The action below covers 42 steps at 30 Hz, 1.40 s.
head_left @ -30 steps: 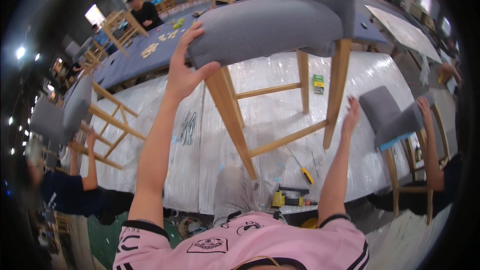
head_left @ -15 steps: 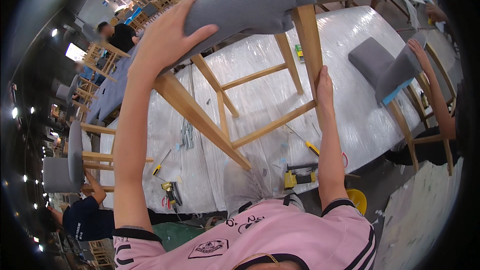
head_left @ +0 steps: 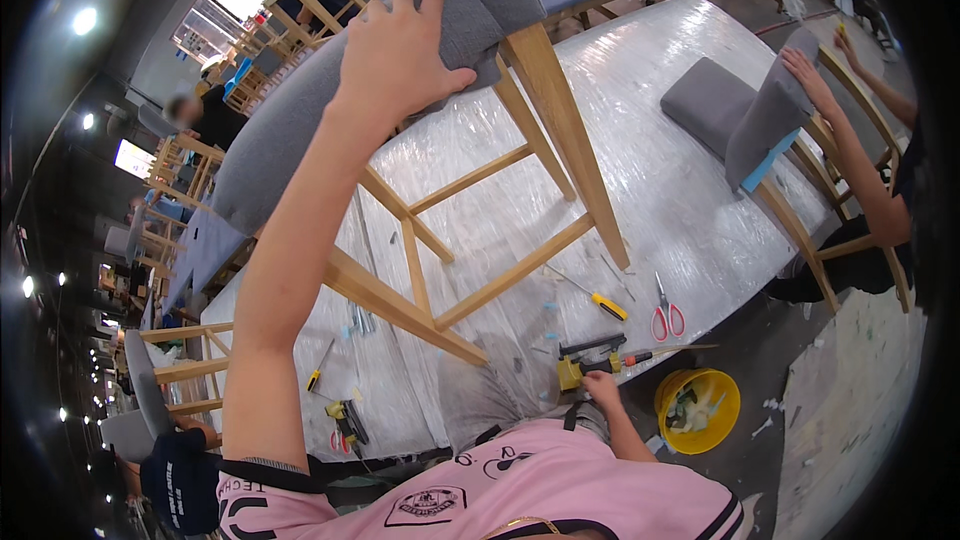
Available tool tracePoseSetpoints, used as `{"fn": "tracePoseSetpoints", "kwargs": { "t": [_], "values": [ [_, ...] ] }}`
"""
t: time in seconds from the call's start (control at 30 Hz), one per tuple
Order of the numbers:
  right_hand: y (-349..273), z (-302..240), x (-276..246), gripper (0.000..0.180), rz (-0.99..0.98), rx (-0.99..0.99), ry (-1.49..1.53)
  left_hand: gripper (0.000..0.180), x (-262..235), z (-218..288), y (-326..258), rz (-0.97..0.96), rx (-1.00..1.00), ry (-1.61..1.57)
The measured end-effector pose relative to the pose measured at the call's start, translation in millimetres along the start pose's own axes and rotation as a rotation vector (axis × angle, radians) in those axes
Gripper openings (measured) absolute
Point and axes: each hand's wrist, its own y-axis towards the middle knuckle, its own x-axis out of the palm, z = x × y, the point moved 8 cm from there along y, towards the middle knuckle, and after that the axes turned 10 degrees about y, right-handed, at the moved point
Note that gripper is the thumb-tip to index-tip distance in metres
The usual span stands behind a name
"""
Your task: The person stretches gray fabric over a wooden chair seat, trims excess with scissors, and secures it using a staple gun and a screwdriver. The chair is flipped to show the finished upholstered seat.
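Note:
A wooden chair (head_left: pixel 520 270) with a grey padded seat (head_left: pixel 300 120) lies tilted on the plastic-wrapped table (head_left: pixel 650 180), legs pointing toward me. My left hand (head_left: pixel 400 50) is raised with its fingers spread over the edge of the grey seat, gripping it. My right hand (head_left: pixel 603 392) is low at the table's front edge, its fingers curled on the handle of a yellow and black power tool (head_left: pixel 580 365). A red-handled screwdriver (head_left: pixel 640 355) lies right beside that tool.
Red scissors (head_left: pixel 667 318) and a yellow-handled screwdriver (head_left: pixel 608 306) lie near the front edge. A yellow bucket (head_left: pixel 697 408) stands on the floor. At right another person's hand (head_left: pixel 805 75) holds a grey chair (head_left: pixel 745 115). A second yellow tool (head_left: pixel 345 422) lies at left.
My right hand has left the chair leg and dropped to the power tool at the table's edge. The chair has tilted further toward me, my left hand still on its seat.

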Motion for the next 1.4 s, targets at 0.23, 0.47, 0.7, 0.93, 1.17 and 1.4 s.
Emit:
{"fn": "tracePoseSetpoints", "kwargs": {
  "t": [0.23, 0.47, 0.7, 0.93, 1.17, 1.4],
  "values": [
    [15.8, 21.1, 32.9, 0.026, 0.095, 0.419, 0.431, 0.096, -11.3, 17.2, 0.1, 0.101, 0.016, -0.035],
    [2.0, 24.7, 20.3, 0.027, 0.143, 0.569, 0.316, 0.129, 59.0, -75.7, 30.6, -0.39, -0.239, -0.472],
    [-0.1, 54.6, 19.3, 0.046, 0.086, 0.683, 0.331, 0.119, 11.0, -23.2, 16.5, -0.081, -0.121, -0.267],
    [4.0, 48.8, 19.1, 0.068, 0.16, 0.636, 0.187, 0.093, -32.2, 7.8, 0.0, -0.173, -0.068, -0.142],
    [5.0, 46.6, 21.1, 0.064, 0.18, 0.629, 0.247, 0.102, -23.4, 32.2, -27.4, 0.131, -0.056, 0.129],
    [19.0, 59.2, 25.7, 0.06, 0.013, 0.566, 0.581, 0.112, -30.6, 27.6, -15.9, 0.173, 0.003, -0.073]
  ]
}}
